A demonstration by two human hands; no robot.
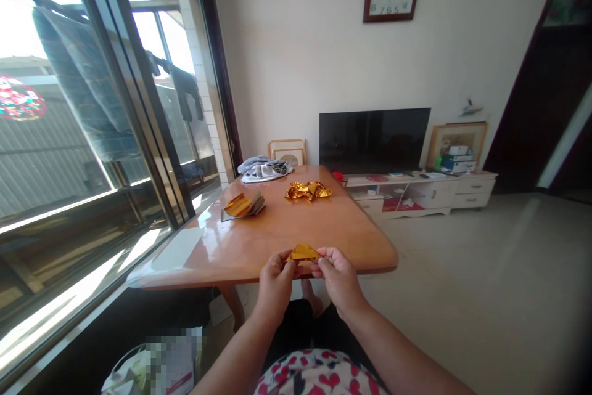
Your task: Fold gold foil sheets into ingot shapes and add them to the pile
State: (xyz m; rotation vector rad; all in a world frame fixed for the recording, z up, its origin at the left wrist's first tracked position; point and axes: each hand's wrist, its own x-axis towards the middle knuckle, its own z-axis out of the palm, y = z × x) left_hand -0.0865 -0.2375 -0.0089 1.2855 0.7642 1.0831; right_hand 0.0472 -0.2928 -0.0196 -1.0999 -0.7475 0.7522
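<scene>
A small piece of gold foil paper (pixel 304 252), folded into a roughly triangular shape, is held up at the near edge of the wooden table (pixel 305 227). My left hand (pixel 276 275) pinches its left corner, and my right hand (pixel 337 275) pinches the right corner. Both thumbs lie on the near side; some fingertips are hidden behind the foil. Farther up the table rests a heap of shiny folded gold foil pieces (pixel 309 190). To its left lies a stack of flat gold and grey-brown sheets (pixel 243 205).
Folded clothes (pixel 264 169) lie at the table's far end, with picture frames (pixel 287 151) behind. A television (pixel 374 140) stands beyond, above a low white cabinet (pixel 439 195). Windows (pixel 134 74) run along the left. A bag (pixel 157 361) sits on the floor at lower left.
</scene>
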